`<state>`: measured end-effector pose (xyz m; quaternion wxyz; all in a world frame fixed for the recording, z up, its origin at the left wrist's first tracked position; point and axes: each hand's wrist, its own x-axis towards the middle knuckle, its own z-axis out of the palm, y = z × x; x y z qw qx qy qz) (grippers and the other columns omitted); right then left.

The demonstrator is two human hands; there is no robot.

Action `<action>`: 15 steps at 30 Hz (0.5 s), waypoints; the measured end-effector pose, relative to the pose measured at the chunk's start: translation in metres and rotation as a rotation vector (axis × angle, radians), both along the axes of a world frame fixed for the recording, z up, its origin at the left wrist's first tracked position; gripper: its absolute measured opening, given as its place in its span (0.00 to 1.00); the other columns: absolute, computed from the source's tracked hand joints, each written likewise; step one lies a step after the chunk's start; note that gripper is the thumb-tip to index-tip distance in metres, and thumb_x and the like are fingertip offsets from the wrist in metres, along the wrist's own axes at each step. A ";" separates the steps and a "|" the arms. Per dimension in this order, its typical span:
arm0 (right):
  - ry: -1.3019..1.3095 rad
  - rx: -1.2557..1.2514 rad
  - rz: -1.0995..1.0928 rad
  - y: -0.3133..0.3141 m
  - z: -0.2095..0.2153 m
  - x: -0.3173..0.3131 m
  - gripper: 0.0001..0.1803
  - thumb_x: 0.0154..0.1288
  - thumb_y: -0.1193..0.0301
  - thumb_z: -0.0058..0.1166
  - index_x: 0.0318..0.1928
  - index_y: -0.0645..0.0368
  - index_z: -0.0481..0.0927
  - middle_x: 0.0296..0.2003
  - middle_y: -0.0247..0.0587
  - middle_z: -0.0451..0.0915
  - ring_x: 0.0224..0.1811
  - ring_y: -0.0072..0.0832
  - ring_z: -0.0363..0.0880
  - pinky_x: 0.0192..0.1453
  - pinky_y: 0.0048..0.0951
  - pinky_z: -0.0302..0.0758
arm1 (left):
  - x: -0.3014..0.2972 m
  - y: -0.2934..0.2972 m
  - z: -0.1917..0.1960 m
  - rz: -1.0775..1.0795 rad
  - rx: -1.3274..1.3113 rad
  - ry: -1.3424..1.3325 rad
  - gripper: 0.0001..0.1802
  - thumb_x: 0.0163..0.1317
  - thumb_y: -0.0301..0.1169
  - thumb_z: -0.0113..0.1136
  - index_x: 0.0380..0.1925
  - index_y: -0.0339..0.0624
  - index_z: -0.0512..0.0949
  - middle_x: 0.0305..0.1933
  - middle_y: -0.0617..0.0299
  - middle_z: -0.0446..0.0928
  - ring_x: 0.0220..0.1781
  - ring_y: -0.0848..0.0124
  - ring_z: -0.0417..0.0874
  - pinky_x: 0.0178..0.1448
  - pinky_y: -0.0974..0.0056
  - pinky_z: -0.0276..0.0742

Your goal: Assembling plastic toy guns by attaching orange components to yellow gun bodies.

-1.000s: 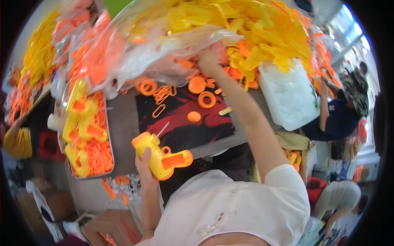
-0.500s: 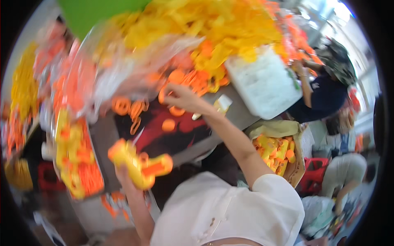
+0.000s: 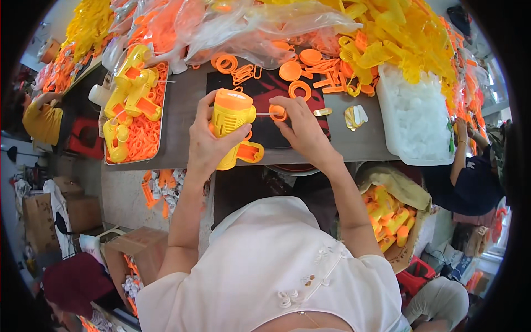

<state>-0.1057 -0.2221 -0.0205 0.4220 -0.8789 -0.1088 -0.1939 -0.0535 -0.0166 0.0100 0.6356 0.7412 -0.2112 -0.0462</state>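
Observation:
My left hand [image 3: 207, 130] is wrapped round a yellow plastic toy body [image 3: 231, 120] with an orange end cap and a stubby lower part like a handle. From its right side a thin pale rod [image 3: 264, 114] sticks out toward my right hand [image 3: 301, 127]. Between the right thumb and fingers is a small round orange part [image 3: 278, 113], at the rod's end; whether it is joined to the rod I cannot tell. Just beyond that hand, an orange ring [image 3: 300, 90] lies on the dark red-and-black mat [image 3: 265, 135].
At the left stands a tray [image 3: 160, 130] of yellow bodies and orange pieces. A white tub [image 3: 394, 124] of clear parts sits at the right. Yellow and orange parts [image 3: 398, 41] pile up behind, partly under clear plastic bags [image 3: 249, 33]. A box [image 3: 412, 249] of toys is below right; other people work nearby.
The toy body has come up from the lower left to over the mat. My right hand has drawn back from the loose orange parts, bringing a round orange piece to the rod. The view has turned.

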 end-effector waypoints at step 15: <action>0.508 1.286 0.260 0.013 -0.009 0.010 0.09 0.70 0.67 0.55 0.43 0.57 0.72 0.30 0.28 0.76 0.25 0.13 0.68 0.27 0.15 0.64 | 0.021 -0.002 -0.038 -0.117 -0.287 0.488 0.26 0.56 0.31 0.69 0.54 0.37 0.74 0.46 0.62 0.80 0.45 0.77 0.81 0.50 0.69 0.77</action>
